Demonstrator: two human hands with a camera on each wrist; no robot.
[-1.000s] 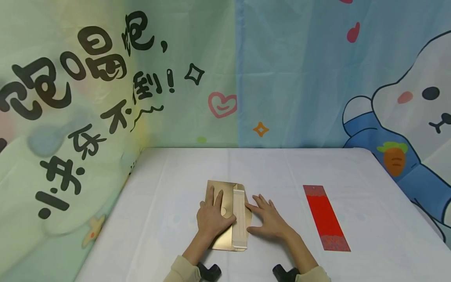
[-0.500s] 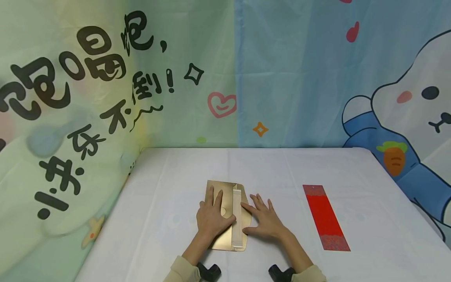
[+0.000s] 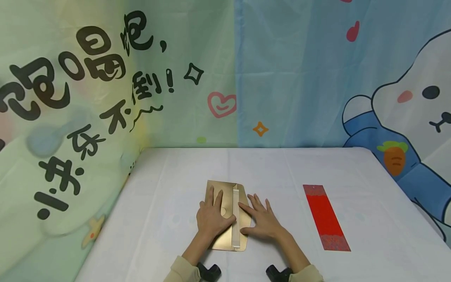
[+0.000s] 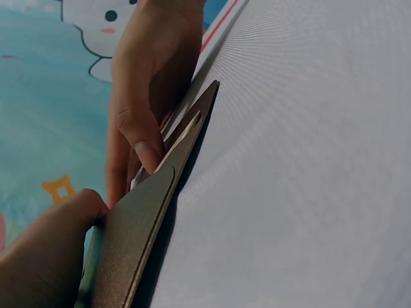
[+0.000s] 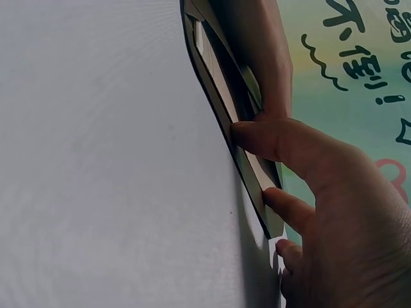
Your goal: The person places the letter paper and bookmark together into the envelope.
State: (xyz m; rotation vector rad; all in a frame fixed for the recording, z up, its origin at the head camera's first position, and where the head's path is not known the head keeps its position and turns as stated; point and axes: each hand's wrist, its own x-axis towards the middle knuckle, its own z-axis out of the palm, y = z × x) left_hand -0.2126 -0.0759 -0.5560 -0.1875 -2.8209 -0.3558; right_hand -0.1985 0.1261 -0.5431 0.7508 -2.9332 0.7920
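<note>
A gold paper envelope (image 3: 228,199) lies flat in front of me, its opening on the right with the flap folded out. A narrow band of a pale, flat, paper-like insert (image 3: 235,231) sticks out of that opening. My left hand (image 3: 213,217) rests spread on the envelope, thumb at the opening's edge. From the right, my right hand (image 3: 262,219) touches the insert's outer edge with extended thumb and index finger over the flap. In the right wrist view the insert (image 5: 218,83) lies between the envelope's layers; most of it is hidden inside.
A long red paper piece (image 3: 326,219) with patterned ends lies to the right on the white tablecloth (image 3: 183,168). Black wrist mounts (image 3: 209,272) show below both hands. A printed fabric backdrop (image 3: 275,70) stands behind and to the left.
My right hand has moved left, and the pale insert has slid left into the gold envelope, so a narrower band shows. My left hand and the envelope have stayed in place.
</note>
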